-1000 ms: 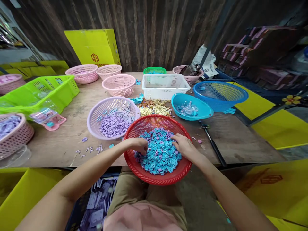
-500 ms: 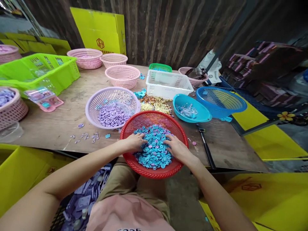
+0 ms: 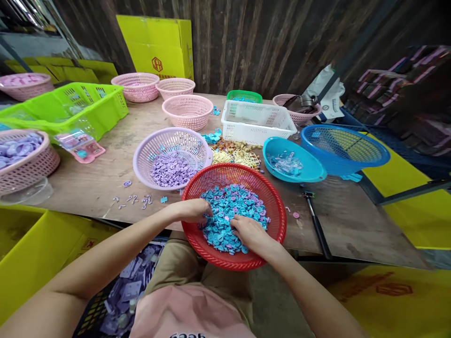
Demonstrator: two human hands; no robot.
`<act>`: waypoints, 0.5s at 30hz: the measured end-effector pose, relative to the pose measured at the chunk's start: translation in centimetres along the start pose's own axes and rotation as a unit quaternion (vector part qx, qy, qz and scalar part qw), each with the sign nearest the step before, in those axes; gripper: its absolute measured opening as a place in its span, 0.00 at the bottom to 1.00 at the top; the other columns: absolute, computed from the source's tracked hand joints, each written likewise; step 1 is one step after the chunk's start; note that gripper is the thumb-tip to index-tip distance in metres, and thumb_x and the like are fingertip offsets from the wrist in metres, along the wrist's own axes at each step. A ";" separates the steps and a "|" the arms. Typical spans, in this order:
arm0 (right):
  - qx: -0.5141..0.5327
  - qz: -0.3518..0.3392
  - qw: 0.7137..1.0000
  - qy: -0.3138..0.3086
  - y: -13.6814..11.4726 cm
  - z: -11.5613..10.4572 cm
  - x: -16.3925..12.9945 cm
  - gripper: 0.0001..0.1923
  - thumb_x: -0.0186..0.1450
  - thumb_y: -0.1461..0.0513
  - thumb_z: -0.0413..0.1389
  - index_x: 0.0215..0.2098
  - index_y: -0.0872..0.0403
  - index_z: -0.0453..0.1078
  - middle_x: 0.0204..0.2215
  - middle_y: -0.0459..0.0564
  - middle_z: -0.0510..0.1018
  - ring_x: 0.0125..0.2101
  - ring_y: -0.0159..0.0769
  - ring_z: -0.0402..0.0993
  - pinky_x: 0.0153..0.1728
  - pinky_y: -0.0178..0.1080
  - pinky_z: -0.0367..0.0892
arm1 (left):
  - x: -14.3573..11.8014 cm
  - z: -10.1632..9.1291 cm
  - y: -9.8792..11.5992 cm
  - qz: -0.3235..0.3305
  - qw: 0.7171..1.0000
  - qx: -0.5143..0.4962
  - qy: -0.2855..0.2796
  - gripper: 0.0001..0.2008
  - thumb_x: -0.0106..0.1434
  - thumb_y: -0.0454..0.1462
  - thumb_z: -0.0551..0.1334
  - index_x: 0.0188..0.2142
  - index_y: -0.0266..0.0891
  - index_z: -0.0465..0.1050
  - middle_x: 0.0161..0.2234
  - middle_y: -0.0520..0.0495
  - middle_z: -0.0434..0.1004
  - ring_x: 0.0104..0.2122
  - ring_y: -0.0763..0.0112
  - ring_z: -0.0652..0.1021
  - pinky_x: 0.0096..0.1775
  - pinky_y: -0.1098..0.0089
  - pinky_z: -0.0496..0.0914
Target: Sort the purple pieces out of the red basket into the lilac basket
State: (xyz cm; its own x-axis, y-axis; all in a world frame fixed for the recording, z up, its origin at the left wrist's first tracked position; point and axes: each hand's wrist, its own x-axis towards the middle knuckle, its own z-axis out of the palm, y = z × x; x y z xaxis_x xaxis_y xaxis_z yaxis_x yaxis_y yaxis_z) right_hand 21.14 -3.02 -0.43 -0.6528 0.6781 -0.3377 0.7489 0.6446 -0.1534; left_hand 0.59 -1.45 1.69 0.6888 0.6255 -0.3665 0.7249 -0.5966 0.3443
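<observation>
A red mesh basket (image 3: 275, 202) sits at the table's near edge, holding a heap of small blue and purple round plastic pieces (image 3: 239, 202). My left hand (image 3: 193, 210) rests on the heap's left side, fingers curled over the pieces. My right hand (image 3: 246, 231) lies on the near middle of the heap, fingertips touching a purple piece. Whether either hand pinches a piece is hidden. Just behind, to the left, a lilac basket (image 3: 148, 155) holds only purple pieces (image 3: 171, 170).
A turquoise bowl (image 3: 306, 164) with clear bits, a blue basket (image 3: 345, 150), a white crate (image 3: 257, 123), pink baskets (image 3: 187, 110) and a green crate (image 3: 66, 110) stand on the wooden table (image 3: 95, 178). A black tool (image 3: 315, 220) lies right of the red basket. Yellow boxes (image 3: 24, 263) flank my seat.
The view shifted slightly. My right hand slid from the heap's right side toward its near middle. My left hand stayed at the left side of the heap.
</observation>
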 end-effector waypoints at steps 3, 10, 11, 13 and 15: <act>0.022 0.006 1.000 0.004 0.5 0.0 -0.4 0.04 0.57 0.65 0.51 0.33 0.53 0.65 0.33 0.48 0.70 0.32 0.34 0.68 0.27 0.32 0.54 | 1.0 -0.3 -0.8 -0.069 0.997 0.021 0.034 0.10 0.54 0.33 0.53 0.31 0.36 0.72 0.32 0.45 0.73 0.33 0.70 0.72 0.36 0.74 0.63; 0.031 0.056 0.998 0.017 1.6 -0.6 -0.8 0.02 0.57 0.64 0.51 0.30 0.53 0.63 0.33 0.48 0.70 0.32 0.32 0.67 0.26 0.32 0.53 | 1.6 0.8 0.5 -0.077 0.996 0.035 0.034 0.21 0.52 0.36 0.57 0.47 0.37 0.62 0.50 0.38 0.62 0.48 0.60 0.65 0.46 0.64 0.59; 0.029 0.073 0.997 0.023 2.0 -0.9 -0.7 0.02 0.57 0.64 0.51 0.30 0.53 0.63 0.33 0.48 0.70 0.32 0.32 0.67 0.26 0.32 0.53 | 1.4 1.1 1.3 -0.047 0.998 0.029 0.014 0.22 0.53 0.37 0.57 0.49 0.37 0.61 0.51 0.38 0.61 0.50 0.59 0.63 0.48 0.62 0.58; 0.024 0.100 0.994 0.037 2.7 -1.5 -0.6 0.02 0.58 0.64 0.50 0.30 0.53 0.63 0.33 0.48 0.70 0.32 0.32 0.67 0.25 0.32 0.53 | 0.9 1.4 2.8 0.012 1.000 0.012 -0.010 0.22 0.55 0.37 0.55 0.51 0.38 0.59 0.53 0.37 0.58 0.52 0.59 0.61 0.49 0.61 0.56; 0.020 0.107 0.993 0.039 3.5 -2.2 -0.3 0.03 0.58 0.65 0.49 0.29 0.53 0.64 0.32 0.48 0.71 0.31 0.33 0.68 0.26 0.32 0.53 | 0.3 1.6 4.0 0.074 0.997 -0.015 -0.025 0.21 0.57 0.37 0.52 0.51 0.39 0.59 0.53 0.38 0.59 0.52 0.61 0.61 0.50 0.64 0.56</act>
State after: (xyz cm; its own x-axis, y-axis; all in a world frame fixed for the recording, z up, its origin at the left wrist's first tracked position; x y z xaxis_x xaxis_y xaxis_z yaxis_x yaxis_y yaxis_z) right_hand 23.70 -0.27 1.16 -0.4832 0.8250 -0.2930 0.8748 0.4688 -0.1226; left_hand 3.70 -4.42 1.55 0.7876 0.5051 -0.3529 0.6158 -0.6648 0.4229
